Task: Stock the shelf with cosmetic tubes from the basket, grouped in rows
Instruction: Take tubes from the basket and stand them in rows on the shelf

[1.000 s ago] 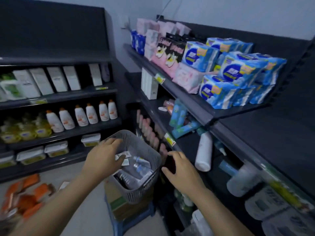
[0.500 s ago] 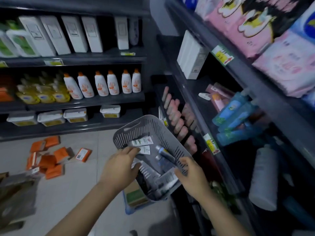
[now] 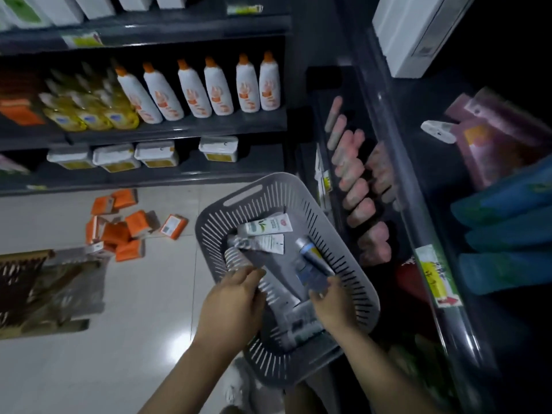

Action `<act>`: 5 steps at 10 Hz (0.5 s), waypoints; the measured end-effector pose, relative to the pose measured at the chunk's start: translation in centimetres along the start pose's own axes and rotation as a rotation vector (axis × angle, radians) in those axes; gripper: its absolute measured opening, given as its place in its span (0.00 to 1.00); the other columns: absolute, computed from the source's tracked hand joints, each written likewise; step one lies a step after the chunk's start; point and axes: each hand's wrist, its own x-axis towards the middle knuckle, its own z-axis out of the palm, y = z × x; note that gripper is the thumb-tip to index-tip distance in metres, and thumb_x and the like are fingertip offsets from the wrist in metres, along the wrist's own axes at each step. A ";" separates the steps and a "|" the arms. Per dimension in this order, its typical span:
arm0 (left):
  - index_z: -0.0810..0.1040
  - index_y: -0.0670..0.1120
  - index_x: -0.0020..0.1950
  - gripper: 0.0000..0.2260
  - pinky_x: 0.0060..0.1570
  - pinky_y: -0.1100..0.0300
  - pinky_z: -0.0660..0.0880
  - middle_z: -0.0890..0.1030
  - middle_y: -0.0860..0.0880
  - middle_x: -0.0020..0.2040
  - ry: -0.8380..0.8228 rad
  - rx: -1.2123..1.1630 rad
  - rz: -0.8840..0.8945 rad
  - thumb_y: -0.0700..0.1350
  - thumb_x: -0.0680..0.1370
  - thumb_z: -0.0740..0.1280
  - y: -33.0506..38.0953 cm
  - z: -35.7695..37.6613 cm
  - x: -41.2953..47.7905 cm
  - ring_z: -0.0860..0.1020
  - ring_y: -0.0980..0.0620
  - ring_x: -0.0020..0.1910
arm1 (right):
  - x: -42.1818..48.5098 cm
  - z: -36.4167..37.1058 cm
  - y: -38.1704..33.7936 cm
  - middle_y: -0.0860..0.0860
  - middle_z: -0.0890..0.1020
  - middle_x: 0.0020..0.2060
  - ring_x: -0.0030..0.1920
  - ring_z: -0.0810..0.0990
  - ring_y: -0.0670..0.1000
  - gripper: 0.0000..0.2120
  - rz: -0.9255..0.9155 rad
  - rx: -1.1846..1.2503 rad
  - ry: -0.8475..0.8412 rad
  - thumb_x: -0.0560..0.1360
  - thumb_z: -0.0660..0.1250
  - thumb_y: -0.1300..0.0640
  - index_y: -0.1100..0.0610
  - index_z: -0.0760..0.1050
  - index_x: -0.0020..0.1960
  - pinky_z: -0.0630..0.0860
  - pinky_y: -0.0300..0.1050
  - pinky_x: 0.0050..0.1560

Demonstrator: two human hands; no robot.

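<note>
A grey slotted basket (image 3: pixel 260 192) sits below me with several cosmetic tubes in it. Two white tubes (image 3: pixel 265 227) lie at its far end, and a grey tube with a blue band (image 3: pixel 312 253) lies toward the right. My left hand (image 3: pixel 233 306) reaches in from the left, its fingers curled round a grey tube (image 3: pixel 276 289). My right hand (image 3: pixel 331 306) is inside the basket's right half, fingertips on a blue-labelled tube (image 3: pixel 310 274). Rows of pink tubes (image 3: pixel 355 180) stand on the dark shelf (image 3: pixel 388 162) to the right.
Orange boxes (image 3: pixel 125 225) are scattered on the tiled floor at left, next to a brown carton (image 3: pixel 35 288). White bottles with orange caps (image 3: pixel 203 88) and white tubs line the back shelves. Blue packs (image 3: pixel 507 234) and pink packs fill the right shelf.
The view has tilted down from the shelves onto the basket. Both hands have moved from the basket's rim down among the tubes, and my left hand has closed on a grey tube.
</note>
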 end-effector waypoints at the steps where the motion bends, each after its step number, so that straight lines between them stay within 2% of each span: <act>1: 0.80 0.48 0.57 0.15 0.40 0.55 0.80 0.81 0.51 0.55 -0.039 -0.037 0.011 0.45 0.71 0.72 0.7 2.8 1.4 0.81 0.47 0.48 | 1.9 0.5 0.8 0.54 0.73 0.43 0.42 0.74 0.57 0.22 0.053 0.062 0.069 0.78 0.64 0.60 0.61 0.60 0.68 0.74 0.55 0.43; 2: 0.82 0.47 0.54 0.14 0.38 0.56 0.80 0.83 0.49 0.50 -0.098 -0.063 0.055 0.41 0.68 0.73 1.5 6.0 3.2 0.82 0.46 0.45 | 3.3 1.2 1.4 0.56 0.75 0.45 0.44 0.76 0.60 0.18 0.159 0.177 0.112 0.76 0.65 0.63 0.61 0.62 0.64 0.74 0.57 0.47; 3: 0.79 0.47 0.57 0.13 0.46 0.52 0.77 0.80 0.47 0.54 -0.321 -0.021 0.136 0.41 0.73 0.67 2.7 9.1 5.1 0.79 0.43 0.51 | 4.4 2.2 2.0 0.63 0.77 0.55 0.53 0.77 0.63 0.21 0.210 0.206 0.171 0.74 0.64 0.68 0.63 0.63 0.65 0.73 0.53 0.52; 4: 0.75 0.42 0.60 0.12 0.51 0.48 0.73 0.77 0.40 0.58 -0.647 0.105 0.272 0.44 0.78 0.62 3.4 12.5 6.1 0.77 0.38 0.55 | 5.3 2.5 2.5 0.64 0.77 0.58 0.57 0.77 0.63 0.23 0.220 0.180 0.199 0.74 0.63 0.69 0.65 0.63 0.67 0.70 0.47 0.52; 5: 0.75 0.37 0.58 0.11 0.51 0.47 0.74 0.77 0.36 0.57 -0.831 0.056 0.251 0.42 0.80 0.62 3.5 15.1 6.0 0.77 0.36 0.55 | 5.7 2.2 2.4 0.63 0.73 0.64 0.61 0.75 0.62 0.22 0.220 0.139 0.186 0.76 0.63 0.66 0.62 0.63 0.69 0.71 0.49 0.57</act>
